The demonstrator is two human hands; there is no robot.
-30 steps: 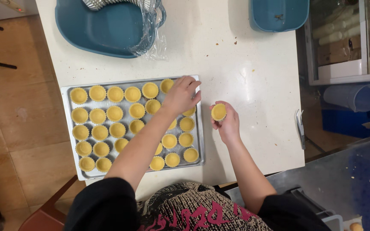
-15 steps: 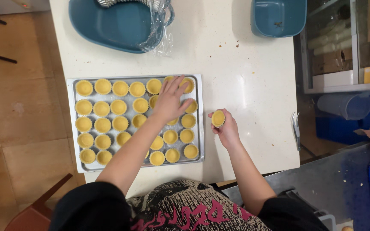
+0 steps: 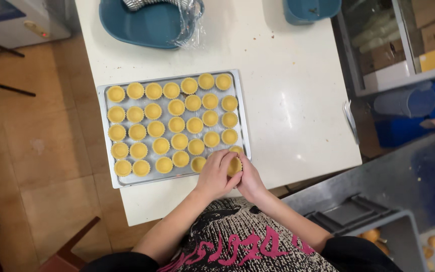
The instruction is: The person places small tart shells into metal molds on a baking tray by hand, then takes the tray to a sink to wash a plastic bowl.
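Tart shell [image 3: 234, 165] at the tray's [image 3: 105, 177] near right corner, pinched between left hand [image 3: 216, 175] and right hand [image 3: 248, 177], fingers closed around it. Good placement likely requires setting it level in the open corner spot, beside neighbouring shells [image 3: 176, 124], without crushing the fluted rim.

Bakery back room, by the look of it. My white tabletop [image 3: 288, 100] carries a metal baking tray [image 3: 105, 161] packed with rows of yellow tart shells [image 3: 176, 124]. Blue plastic tubs [image 3: 147, 25] at the far edge. Stainless counter [image 3: 378, 186] to my right, grey crate [image 3: 348, 216] below it. Tiled floor [image 3: 41, 151].
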